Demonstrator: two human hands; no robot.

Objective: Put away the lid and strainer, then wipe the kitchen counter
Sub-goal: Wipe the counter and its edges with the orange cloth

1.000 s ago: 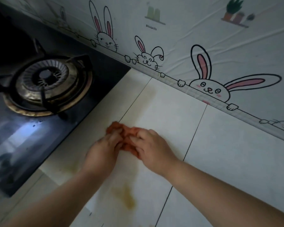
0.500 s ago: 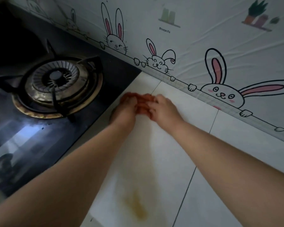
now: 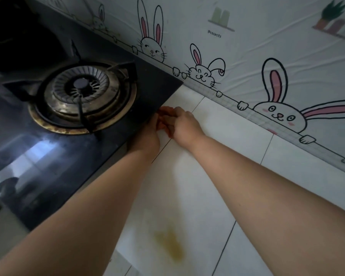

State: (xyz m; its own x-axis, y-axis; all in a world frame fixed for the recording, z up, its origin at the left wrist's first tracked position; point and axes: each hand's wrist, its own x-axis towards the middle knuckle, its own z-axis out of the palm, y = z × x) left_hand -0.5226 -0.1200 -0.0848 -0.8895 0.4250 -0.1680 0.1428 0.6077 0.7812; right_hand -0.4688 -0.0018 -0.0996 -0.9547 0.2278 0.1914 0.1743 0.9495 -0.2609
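White counter (image 3: 237,140): both hands (image 3: 167,126), gripping the orange cloth (image 3: 164,112), have slid up against the stove edge (image 3: 147,116).

Head cam, close above counter (image 3: 237,136), facing fwd/down toward stove (image 3: 84,92) & wall (image 3: 267,36).

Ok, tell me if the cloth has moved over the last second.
Yes. The orange cloth, under both hands, went from mid-counter up to the black stove edge, away from the yellow stain.

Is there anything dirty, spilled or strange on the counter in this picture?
Yes. A yellowish-brown stain lies on the pale counter, near the front and between the forearms. Both hands press the orange cloth far from it, against the stove's edge.
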